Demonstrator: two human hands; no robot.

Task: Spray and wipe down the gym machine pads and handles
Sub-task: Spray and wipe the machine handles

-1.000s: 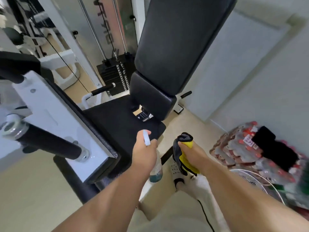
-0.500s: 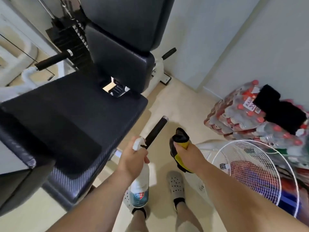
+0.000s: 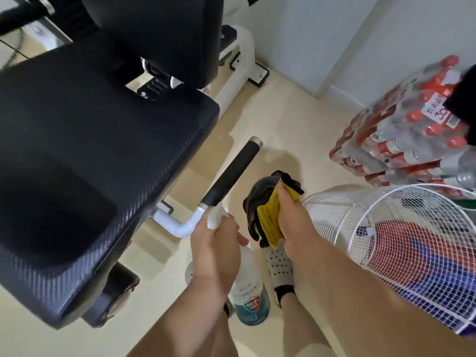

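Note:
My left hand [image 3: 215, 249] grips a white spray bottle [image 3: 249, 297] with a teal label, its nozzle right at the base of a black handle grip [image 3: 231, 173]. That grip sits on a white bent tube [image 3: 177, 225] beside the black seat pad [image 3: 90, 163]. A bunched yellow and grey cloth [image 3: 269, 210] is held in my right hand [image 3: 293, 215], just right of the handle. The black back pad [image 3: 159, 29] rises behind the seat.
A white wire fan guard [image 3: 386, 228] lies on the floor at right, close to my right arm. Shrink-wrapped packs of red-capped bottles [image 3: 412, 135] are stacked by the wall. My feet in grey perforated shoes [image 3: 279, 264] stand on the beige floor below the handle.
The view has tilted down and closed in on the side handle. Both hands have come nearer to it, and the spray nozzle now sits at the grip's base.

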